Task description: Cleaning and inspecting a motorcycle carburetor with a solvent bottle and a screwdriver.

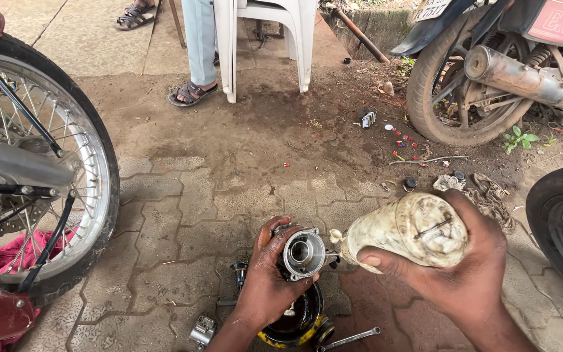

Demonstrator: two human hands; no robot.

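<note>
The left hand [270, 277] wraps its fingers around a grey cast-metal carburetor body [303, 253], holding it with its round bore facing up toward the camera; the metal looks dull and pitted, with small brass fittings at its side. The right hand [459, 267] closes around a grimy translucent plastic squeeze bottle [406, 230], thumb pressed along its lower side, fingers curled over the top. The bottle is tipped on its side, its pale narrow nozzle pointing left and ending just beside the carburetor body's right edge; whether the two touch cannot be told.

Directly under the left hand sits a black, round container with a yellow rim [296, 322] on the ground. A slim steel spanner [350, 339] lies just right of it, and a small shiny metal part [202, 330] lies to its left. The ground is interlocking paving blocks [184, 202], stained and dusty, giving way to bare dirt farther off. A spoked motorcycle wheel [34, 173] stands at the left, another motorcycle's rear wheel [454, 91] and chrome exhaust [522, 78] at upper right. A white plastic chair [265, 39] stands behind, beside a person's sandalled foot [192, 93].
</note>
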